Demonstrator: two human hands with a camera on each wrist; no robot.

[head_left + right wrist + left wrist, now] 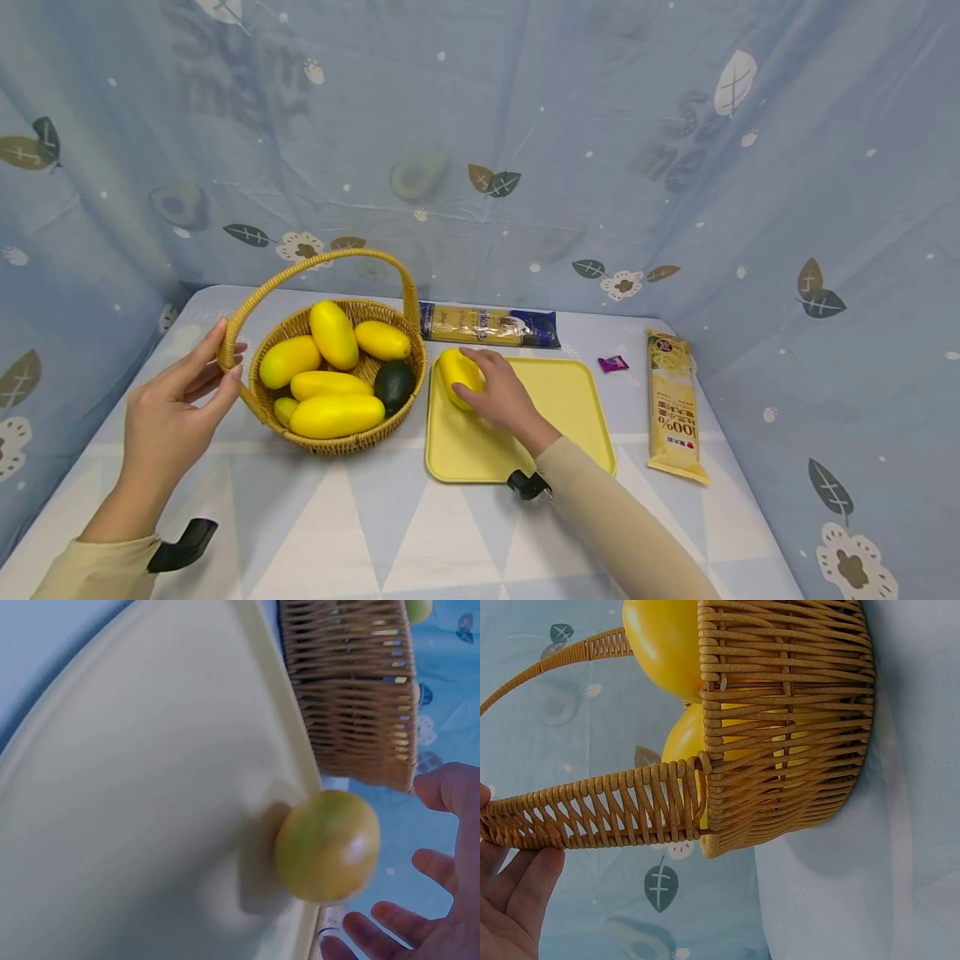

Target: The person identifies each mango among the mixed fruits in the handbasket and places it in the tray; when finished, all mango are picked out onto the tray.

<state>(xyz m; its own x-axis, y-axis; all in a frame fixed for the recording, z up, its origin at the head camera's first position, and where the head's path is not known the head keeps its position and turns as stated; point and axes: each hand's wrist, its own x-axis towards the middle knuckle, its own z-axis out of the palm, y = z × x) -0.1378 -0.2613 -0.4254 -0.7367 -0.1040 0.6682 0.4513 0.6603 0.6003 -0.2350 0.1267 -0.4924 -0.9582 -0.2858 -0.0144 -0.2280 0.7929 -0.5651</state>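
Note:
My left hand (167,408) holds the side of the arched handle (258,297) of a wicker basket (341,444), thumb on one face and fingers on the other. Several yellow mangoes (337,417) and a dark green avocado (394,384) lie in the basket. Another mango (328,846) rests near the left edge of a yellow tray (555,417). Over that mango is my right hand (501,392), its fingers spread. In the right wrist view a gap shows between the fingers (405,922) and the mango.
Behind the tray lies a pack of pasta (487,325) in blue and clear wrap. A small purple wrapped candy (613,363) sits to the tray's right. Farther right is a long yellow noodle package (673,408). Blue patterned cloth (480,125) hangs around the table.

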